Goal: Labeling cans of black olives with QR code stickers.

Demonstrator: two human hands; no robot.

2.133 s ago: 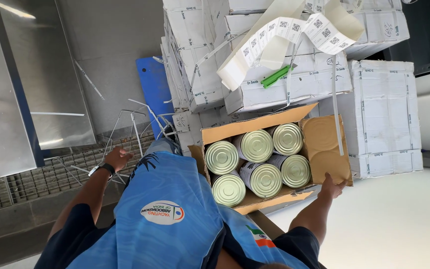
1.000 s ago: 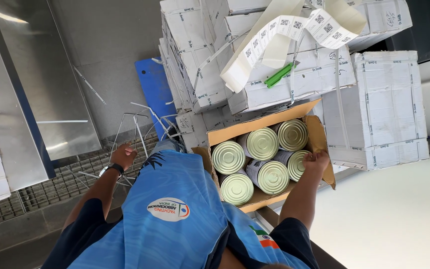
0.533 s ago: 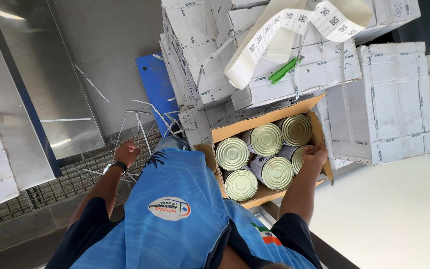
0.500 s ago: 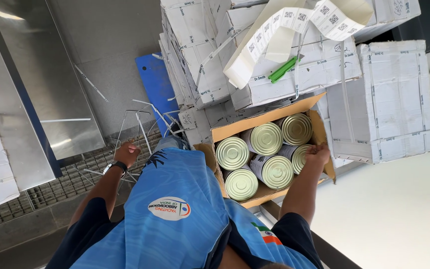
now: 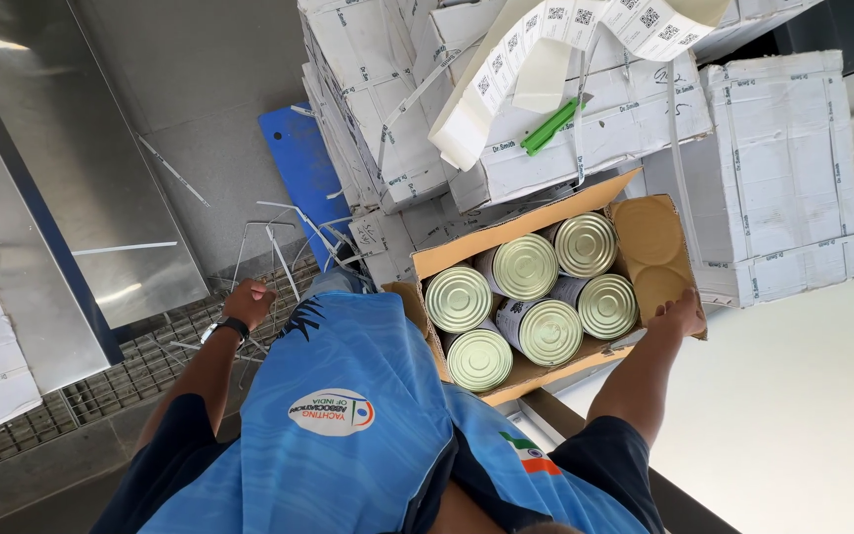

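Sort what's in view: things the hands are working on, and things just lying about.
In hand:
open cardboard box
six tin cans
box flap under the right hand

Lying about:
white cartons
label strip
green cutter
blue board
loose straps near the left hand

Bright even daylight, sharp focus, glare on steel panel (image 5: 101, 198), soft shadows

Storeroom or food-packing area: stacked white cartons (image 5: 585, 148) at my 12 o'clock, label strip (image 5: 555, 40) draped above, steel panels (image 5: 71, 198) at 10, floor grating (image 5: 101, 381) at 9.
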